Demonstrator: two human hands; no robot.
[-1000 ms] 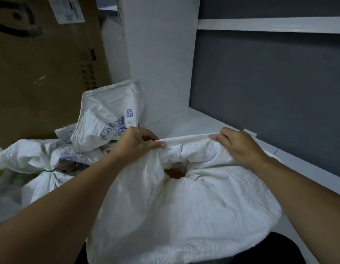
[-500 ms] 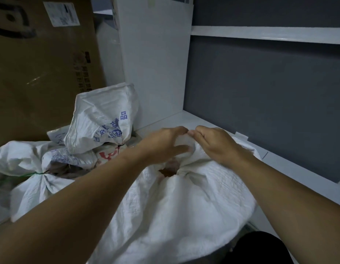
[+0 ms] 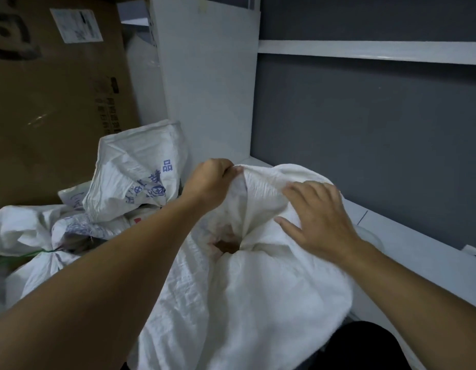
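A large white woven sack (image 3: 258, 297) fills the lower middle of the head view, with a small dark opening (image 3: 227, 245) at its gathered top. My left hand (image 3: 209, 184) pinches the raised far edge of the sack's mouth and holds it up. My right hand (image 3: 318, 214) lies on the bunched fabric to the right of the opening, fingers spread and only slightly bent. What is inside the sack is hidden apart from a brownish patch in the opening.
More white sacks with blue print (image 3: 137, 172) lie at the left, one tied with green string (image 3: 31, 253). A big cardboard box (image 3: 53, 108) stands behind them. A white panel (image 3: 205, 86), a grey wall (image 3: 365, 145) and a white ledge (image 3: 407, 252) close off the right.
Both hands were together on the sack's far edge; now my left hand has lifted that edge and my right hand has slid right and down onto the bunched fabric.
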